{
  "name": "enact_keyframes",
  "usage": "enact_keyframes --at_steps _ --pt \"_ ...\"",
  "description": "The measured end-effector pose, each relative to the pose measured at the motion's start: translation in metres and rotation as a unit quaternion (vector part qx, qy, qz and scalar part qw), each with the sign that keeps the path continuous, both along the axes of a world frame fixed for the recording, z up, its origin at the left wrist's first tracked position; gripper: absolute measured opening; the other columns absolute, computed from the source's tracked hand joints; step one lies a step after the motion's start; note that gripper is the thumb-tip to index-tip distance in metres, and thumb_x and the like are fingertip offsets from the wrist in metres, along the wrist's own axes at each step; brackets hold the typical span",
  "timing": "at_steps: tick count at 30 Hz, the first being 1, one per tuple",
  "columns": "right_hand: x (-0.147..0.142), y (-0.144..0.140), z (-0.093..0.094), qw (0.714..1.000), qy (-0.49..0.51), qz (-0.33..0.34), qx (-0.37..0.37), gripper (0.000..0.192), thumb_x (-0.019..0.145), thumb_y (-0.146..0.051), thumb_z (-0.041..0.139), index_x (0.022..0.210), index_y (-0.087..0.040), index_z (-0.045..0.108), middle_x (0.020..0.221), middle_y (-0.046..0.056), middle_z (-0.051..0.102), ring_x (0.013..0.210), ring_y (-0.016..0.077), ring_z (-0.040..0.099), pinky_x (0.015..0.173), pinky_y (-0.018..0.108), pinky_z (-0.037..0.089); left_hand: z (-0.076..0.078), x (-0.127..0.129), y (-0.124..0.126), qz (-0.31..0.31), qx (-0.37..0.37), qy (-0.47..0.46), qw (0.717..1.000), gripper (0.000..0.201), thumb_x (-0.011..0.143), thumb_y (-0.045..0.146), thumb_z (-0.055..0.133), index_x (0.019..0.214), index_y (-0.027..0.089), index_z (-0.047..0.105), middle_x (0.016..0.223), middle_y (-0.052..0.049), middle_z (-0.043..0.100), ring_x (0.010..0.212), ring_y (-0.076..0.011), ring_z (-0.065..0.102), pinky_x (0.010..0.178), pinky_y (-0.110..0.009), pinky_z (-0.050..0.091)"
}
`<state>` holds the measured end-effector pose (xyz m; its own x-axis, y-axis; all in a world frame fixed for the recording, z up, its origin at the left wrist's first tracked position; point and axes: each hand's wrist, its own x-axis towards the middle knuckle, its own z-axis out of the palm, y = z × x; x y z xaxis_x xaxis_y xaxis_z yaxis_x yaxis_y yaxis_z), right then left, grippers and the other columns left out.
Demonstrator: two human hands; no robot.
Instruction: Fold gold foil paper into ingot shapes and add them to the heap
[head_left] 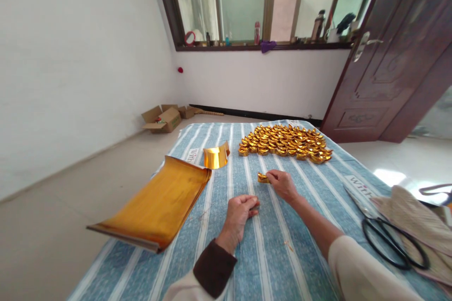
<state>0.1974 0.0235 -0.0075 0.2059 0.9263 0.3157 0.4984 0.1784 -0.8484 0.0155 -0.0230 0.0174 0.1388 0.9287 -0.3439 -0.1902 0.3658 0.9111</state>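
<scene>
In the head view: one folded gold piece (262, 178) pinched between right hand's (281, 184) thumb and fingers, near one heap of similar pieces (282, 142), too overlapped to count. Left hand (238, 216) curled closed, thumb to fingers; any hold impossible to tell. One gold stack (158, 202), one curled gold sheet (216, 156), on striped cloth (318, 195). Beyond: one door (374, 66). Handle (423, 190) cut off, far right.

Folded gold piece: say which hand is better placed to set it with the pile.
Right, most likely: the right hand holds the folded gold piece and is nearer the pile; the left hand sits farther back.
</scene>
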Motion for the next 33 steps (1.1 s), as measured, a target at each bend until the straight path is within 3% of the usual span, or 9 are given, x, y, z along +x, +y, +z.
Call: enact_keyframes --at_steps 11,24,30,33 --pt "0.018 -0.004 -0.008 0.999 -0.046 -0.003 0.017 0.029 0.08 -0.042 0.054 0.071 -0.021 0.071 0.077 0.004 0.071 0.077 0.0202 0.062 0.077 0.031 0.045 -0.003 -0.001 0.001 -0.017 0.008 0.009 1.0 0.008 0.071 0.017 0.075 0.072 0.009 0.074 0.077 -0.013 0.073 0.073 -0.0184 0.068 0.059 -0.023 0.053" --pt "0.018 -0.01 -0.012 1.0 0.007 0.024 0.007 0.031 0.074 -0.044 0.065 0.091 -0.02 0.075 0.082 0.004 0.074 0.074 0.0212 0.066 0.075 0.035 0.051 -0.005 0.003 0.007 0.009 0.058 0.034 0.998 0.002 0.065 0.011 0.074 0.067 0.013 0.073 0.067 -0.006 0.069 0.066 -0.0164 0.065 0.053 -0.021 0.05" --pt "0.016 -0.008 -0.012 0.999 0.005 0.042 0.02 0.016 0.072 -0.033 0.066 0.08 -0.023 0.075 0.079 0.003 0.073 0.078 0.0218 0.064 0.078 0.035 0.048 -0.007 0.008 0.018 0.008 0.071 0.048 0.996 0.013 0.061 0.005 0.075 0.07 0.013 0.073 0.067 -0.004 0.067 0.058 -0.0129 0.06 0.046 -0.017 0.044" --pt "0.013 -0.009 -0.01 0.999 0.012 0.042 0.024 0.014 0.074 -0.032 0.064 0.075 -0.024 0.075 0.076 0.003 0.072 0.077 0.0214 0.064 0.076 0.033 0.048 -0.008 0.013 0.029 0.016 0.074 0.055 0.996 0.026 0.056 0.0 0.075 0.079 0.012 0.073 0.081 -0.006 0.07 0.06 -0.0122 0.061 0.044 -0.016 0.041"
